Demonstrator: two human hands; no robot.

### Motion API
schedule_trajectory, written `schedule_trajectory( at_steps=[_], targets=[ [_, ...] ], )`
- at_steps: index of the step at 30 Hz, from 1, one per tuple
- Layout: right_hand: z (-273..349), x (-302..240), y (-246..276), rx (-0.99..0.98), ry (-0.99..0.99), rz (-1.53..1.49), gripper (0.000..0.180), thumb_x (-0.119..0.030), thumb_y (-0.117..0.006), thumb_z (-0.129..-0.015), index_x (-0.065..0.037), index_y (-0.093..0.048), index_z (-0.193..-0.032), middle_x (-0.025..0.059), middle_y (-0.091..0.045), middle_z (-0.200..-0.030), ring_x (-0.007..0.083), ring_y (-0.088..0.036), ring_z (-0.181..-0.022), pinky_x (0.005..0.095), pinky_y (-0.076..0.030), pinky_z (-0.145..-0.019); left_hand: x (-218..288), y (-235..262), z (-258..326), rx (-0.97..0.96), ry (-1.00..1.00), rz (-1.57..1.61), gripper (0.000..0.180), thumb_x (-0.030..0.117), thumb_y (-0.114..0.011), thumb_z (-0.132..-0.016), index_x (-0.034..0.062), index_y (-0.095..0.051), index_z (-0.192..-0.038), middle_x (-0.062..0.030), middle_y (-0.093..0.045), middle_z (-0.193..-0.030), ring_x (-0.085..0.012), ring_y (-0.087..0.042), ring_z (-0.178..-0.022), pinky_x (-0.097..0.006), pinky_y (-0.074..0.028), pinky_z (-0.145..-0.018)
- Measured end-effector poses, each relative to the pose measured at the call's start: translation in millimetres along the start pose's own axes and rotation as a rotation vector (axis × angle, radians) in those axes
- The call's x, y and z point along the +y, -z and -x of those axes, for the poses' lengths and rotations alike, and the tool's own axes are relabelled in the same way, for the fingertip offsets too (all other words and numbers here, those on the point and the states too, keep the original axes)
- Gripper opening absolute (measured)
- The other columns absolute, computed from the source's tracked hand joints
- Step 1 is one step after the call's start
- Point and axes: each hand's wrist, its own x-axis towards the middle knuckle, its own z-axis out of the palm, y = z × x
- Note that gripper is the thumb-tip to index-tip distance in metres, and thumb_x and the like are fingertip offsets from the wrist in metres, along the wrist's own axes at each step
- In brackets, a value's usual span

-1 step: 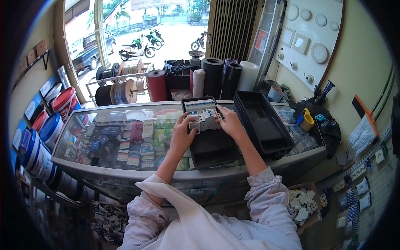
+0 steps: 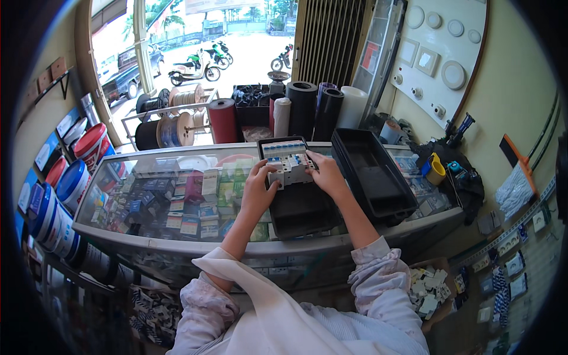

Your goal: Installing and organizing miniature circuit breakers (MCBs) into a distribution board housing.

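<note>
A row of white circuit breakers (image 2: pixel 293 173) with blue switches sits between my hands, over the far half of a black plastic tray (image 2: pixel 305 218) on the glass counter. My left hand (image 2: pixel 258 188) grips the row's left end, fingers bent over the top and thumb at the near side. From the right, my right hand (image 2: pixel 328 174) closes on the other end, index finger along the far edge and thumb lower down. Just behind them, a further row of breakers (image 2: pixel 285 149) lies in the tray's far end. My fingers partly cover the grips.
Stacked black trays (image 2: pixel 378 177) stand to the right on the counter. Under the glass counter top (image 2: pixel 148 228) lie many small boxes. Upright rolls (image 2: pixel 300 109) line the far side. Paint buckets (image 2: pixel 71 177) are at the left, a yellow tape roll (image 2: pixel 435 171) at the right.
The fingers of my right hand have shifted very slightly at the right end of the breakers. My left hand and the trays look the same.
</note>
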Motion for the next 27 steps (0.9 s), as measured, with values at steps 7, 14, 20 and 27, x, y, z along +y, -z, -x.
schedule_trajectory(
  at_steps=[7,14,20,27],
  targets=[
    [4,1,-5,-0.013,-0.093,0.063,0.048,-0.007,-0.071,-0.068,-0.005,-0.059,-0.114,0.0183,-0.06,-0.103,0.033,-0.061,-0.09,0.0353,-0.048,-0.083,3,0,-4,-0.067,0.108,0.106,0.032,0.002,-0.069,-0.069,0.0057,-0.057,-0.098,-0.0154,-0.052,-0.119,-0.0347,-0.057,-0.1,-0.037,-0.049,-0.082],
    [5,0,-11,0.02,-0.065,0.082,0.047,-0.01,-0.07,-0.07,-0.007,-0.059,-0.115,0.0173,-0.06,-0.106,0.0313,-0.062,-0.091,0.0355,-0.048,-0.084,5,2,-4,-0.077,0.12,0.044,0.029,0.002,-0.07,-0.069,0.0048,-0.057,-0.094,-0.0136,-0.053,-0.118,-0.0339,-0.058,-0.098,-0.037,-0.05,-0.081],
    [9,-4,-9,-0.014,-0.113,0.088,0.051,-0.009,-0.069,-0.072,-0.005,-0.054,-0.121,0.0228,-0.057,-0.108,0.0351,-0.058,-0.098,0.039,-0.047,-0.087,-1,-4,-2,-0.007,0.005,-0.01,0.029,0.001,-0.072,-0.069,0.0032,-0.058,-0.094,-0.0147,-0.054,-0.117,-0.0272,-0.064,-0.088,-0.032,-0.052,-0.073],
    [37,-30,37,0.228,0.042,0.075,0.06,-0.012,-0.069,-0.074,0.004,-0.044,-0.127,0.0279,-0.05,-0.121,0.0385,-0.052,-0.11,0.0371,-0.045,-0.092,15,15,14,0.092,0.016,0.017,0.032,0.017,-0.071,-0.073,0.0072,-0.059,-0.101,-0.0192,-0.051,-0.123,-0.0382,-0.048,-0.115,-0.043,-0.037,-0.097]
  ],
)
